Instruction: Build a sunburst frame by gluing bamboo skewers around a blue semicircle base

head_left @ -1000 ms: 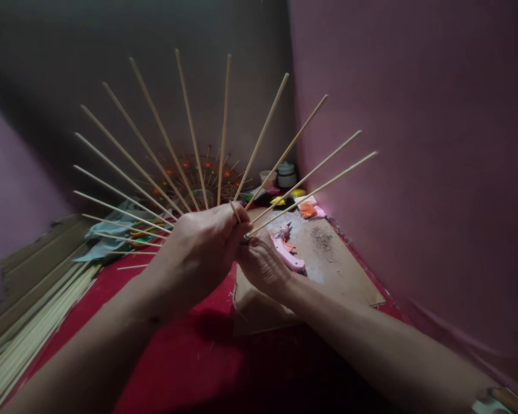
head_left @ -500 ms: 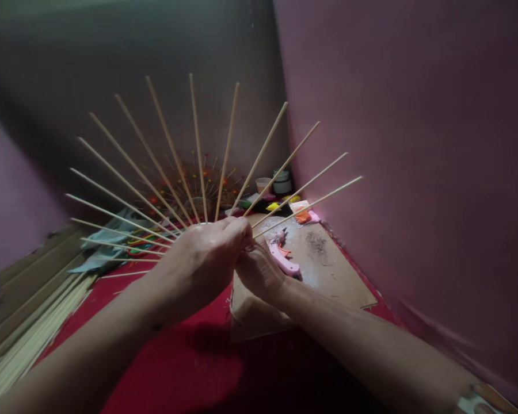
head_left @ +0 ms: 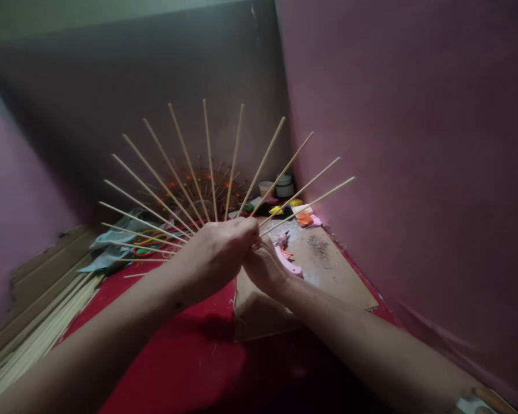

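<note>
Ok, left hand (head_left: 220, 244) is closed, knuckles up, gripping the stick fan (head_left: 261, 167) near its base; the exact finger contact is hidden. Right hand (head_left: 265, 267) sits just beside and a bit below it, touching the left at the fingers; its fingertips are behind the left hand, so can't tell if they're gripping. Fan is up over the table, thin pale sticks splayed from the hands to the left, up and to the right. Base itself not visible. Beyond the right hand: pink-handled tool (head_left: 290, 265) on a cardboard sheet (head_left: 343, 279), small pile of debris (head_left: 318, 246) near it. Orange packet (head_left: 304, 219) at the sheet's far edge, jar (head_left: 284, 186) and cup (head_left: 266, 188) farther back. Left side: light blue cloth (head_left: 99, 263) on the red cover (head_left: 168, 356), bundle of loose sticks (head_left: 34, 351) nearer. Dim decorated piece (head_left: 219, 181) against the back wall.
</note>
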The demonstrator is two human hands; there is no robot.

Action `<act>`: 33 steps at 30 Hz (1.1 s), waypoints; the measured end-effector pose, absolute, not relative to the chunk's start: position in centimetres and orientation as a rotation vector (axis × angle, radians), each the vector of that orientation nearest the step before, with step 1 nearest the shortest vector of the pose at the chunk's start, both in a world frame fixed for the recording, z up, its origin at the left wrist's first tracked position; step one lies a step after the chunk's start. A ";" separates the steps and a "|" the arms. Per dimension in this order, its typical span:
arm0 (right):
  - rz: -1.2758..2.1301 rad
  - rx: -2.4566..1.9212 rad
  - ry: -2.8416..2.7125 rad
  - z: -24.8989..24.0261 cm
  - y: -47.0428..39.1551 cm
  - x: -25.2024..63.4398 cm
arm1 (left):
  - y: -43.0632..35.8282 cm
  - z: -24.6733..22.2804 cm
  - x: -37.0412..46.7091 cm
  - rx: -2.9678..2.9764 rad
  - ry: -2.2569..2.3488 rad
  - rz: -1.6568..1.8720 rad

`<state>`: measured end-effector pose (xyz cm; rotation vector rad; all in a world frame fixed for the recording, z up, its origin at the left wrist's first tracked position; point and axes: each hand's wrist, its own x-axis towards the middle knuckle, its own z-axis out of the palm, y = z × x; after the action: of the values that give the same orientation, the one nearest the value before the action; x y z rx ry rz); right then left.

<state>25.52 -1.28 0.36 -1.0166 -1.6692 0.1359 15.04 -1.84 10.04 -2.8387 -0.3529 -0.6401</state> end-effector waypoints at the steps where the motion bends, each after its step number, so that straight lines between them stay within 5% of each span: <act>1: 0.212 -0.995 -1.613 0.6 -1.5 25.4 | -1.5 9.7 14.8 -2.823 -0.380 -0.748; 6: 0.891 -0.533 -1.223 1.3 -2.4 24.8 | -1.7 7.8 13.4 -2.702 -0.445 -1.182; 12: 1.038 -0.451 -1.137 1.3 -2.8 24.8 | -3.1 8.0 12.9 -2.703 -0.615 -1.607; 25: 0.857 -0.599 -1.225 1.9 -2.8 24.9 | -2.2 7.4 13.4 -2.855 -0.771 -1.300; 33: 0.738 -0.672 -1.322 0.7 -1.9 24.8 | -2.2 8.0 13.7 -2.677 -0.454 -1.078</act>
<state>24.82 -1.90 0.72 -0.6719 -1.3221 0.7377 13.66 -2.25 7.97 -2.6770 -0.4545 -1.0782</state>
